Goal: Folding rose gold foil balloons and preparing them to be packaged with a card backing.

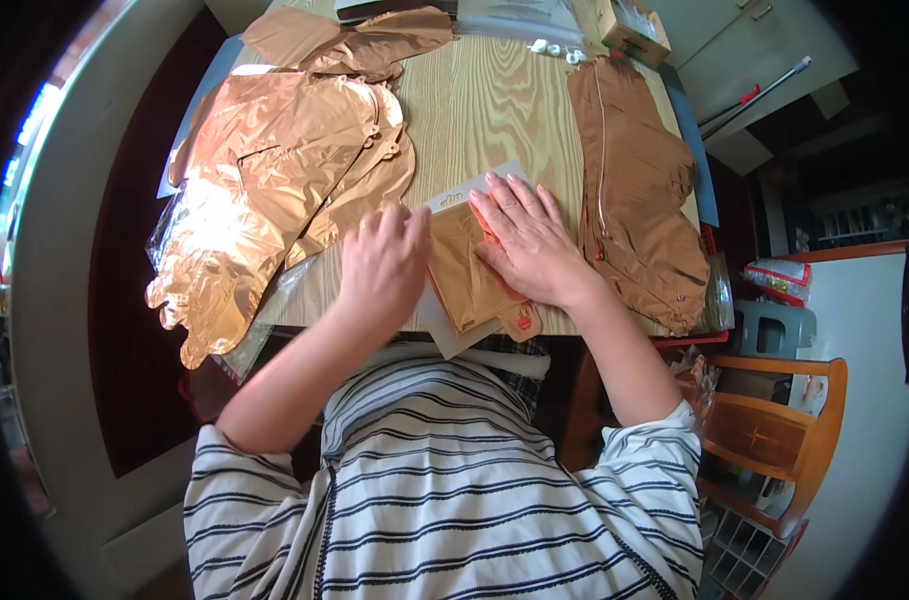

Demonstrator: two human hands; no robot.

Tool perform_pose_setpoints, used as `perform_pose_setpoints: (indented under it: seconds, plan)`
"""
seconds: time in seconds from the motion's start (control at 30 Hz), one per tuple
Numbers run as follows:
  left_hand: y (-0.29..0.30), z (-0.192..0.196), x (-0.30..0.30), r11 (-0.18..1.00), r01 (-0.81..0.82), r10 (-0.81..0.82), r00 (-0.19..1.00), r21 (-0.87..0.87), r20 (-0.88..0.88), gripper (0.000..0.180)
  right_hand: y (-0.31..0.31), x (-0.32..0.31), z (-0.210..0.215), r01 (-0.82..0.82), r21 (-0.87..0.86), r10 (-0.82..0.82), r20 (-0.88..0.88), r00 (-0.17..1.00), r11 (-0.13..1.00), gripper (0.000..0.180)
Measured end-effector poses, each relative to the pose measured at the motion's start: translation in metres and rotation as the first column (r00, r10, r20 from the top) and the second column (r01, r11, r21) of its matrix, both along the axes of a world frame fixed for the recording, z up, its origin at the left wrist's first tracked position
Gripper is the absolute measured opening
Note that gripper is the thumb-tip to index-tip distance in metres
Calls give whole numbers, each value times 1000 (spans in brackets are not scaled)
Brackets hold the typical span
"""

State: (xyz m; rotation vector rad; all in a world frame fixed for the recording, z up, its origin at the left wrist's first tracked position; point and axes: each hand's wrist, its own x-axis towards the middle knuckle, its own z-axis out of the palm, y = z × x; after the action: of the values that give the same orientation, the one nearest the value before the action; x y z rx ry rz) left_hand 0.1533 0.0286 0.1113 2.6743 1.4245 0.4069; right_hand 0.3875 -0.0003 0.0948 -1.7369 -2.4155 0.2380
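Observation:
A folded gold foil balloon (464,275) lies on a pale card or sleeve (444,335) at the table's near edge. My right hand (526,243) rests flat over its right side, fingers stretched out. A rounded tab with a red spot (523,322) sticks out below that palm. Beside the left edge of the folded foil is my left hand (386,258), its fingers curled in. Whether its fingertips grip the edge or anything else is hidden behind the knuckles.
Flat, shiny copper-coloured foil balloons (274,140) are heaped on the wooden table (484,110) at left. A stack of duller brown foil (639,190) lies at right. Small white pieces (546,47) and an open box (634,30) sit at the back. A wooden chair (774,430) stands right.

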Motion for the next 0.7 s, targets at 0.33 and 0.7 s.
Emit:
perform_pose_setpoints:
  seconds: [0.33,0.7]
  plan:
    - [25,-8,-1,931,366,-346,888,-8,303,58,-23,-10,-1,217,96,-219,11,976,971,75]
    - [16,-18,6,920,391,-391,919,-11,45,79,-8,5,-1,117,31,-116,-30,993,993,76]
